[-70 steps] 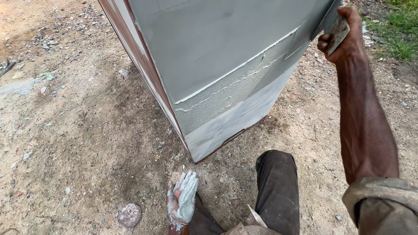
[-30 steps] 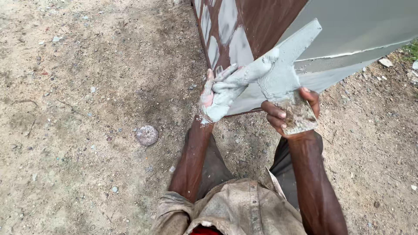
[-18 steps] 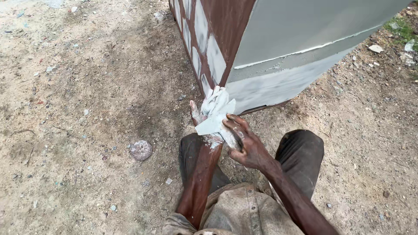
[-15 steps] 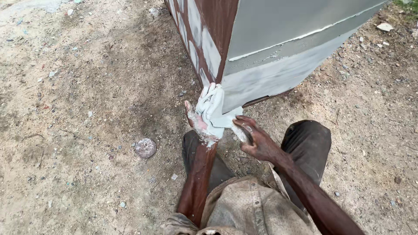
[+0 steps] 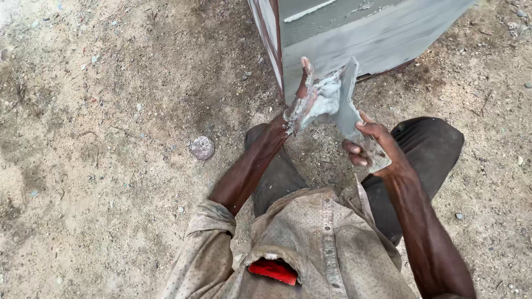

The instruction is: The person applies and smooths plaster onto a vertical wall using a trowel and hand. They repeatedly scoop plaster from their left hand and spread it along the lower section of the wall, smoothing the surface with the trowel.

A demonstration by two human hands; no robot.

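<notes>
Bare sandy ground lies below as I watch the right hand point(image 5: 372, 145) clench a putty knife point(image 5: 348, 106), blade angled up-left against the grey filler point(image 5: 324, 101) heaped on the nearer, flat-open left hand point(image 5: 302, 102).

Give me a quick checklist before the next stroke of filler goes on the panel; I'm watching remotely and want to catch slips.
1. Scraper blade gripped: ok, the right hand closes on its lower end.
2. Filler supply: ok, a grey lump lies on the left hand.
3. Blade meets the lump: ok, its edge rests against the filler.
4. Panel within reach: ok, its lower corner is just beyond both hands.
5. Blade loaded evenly: cannot tell, its working face is turned away.
6. Ground free of obstacles: ok, only a small round disc to the left.
</notes>
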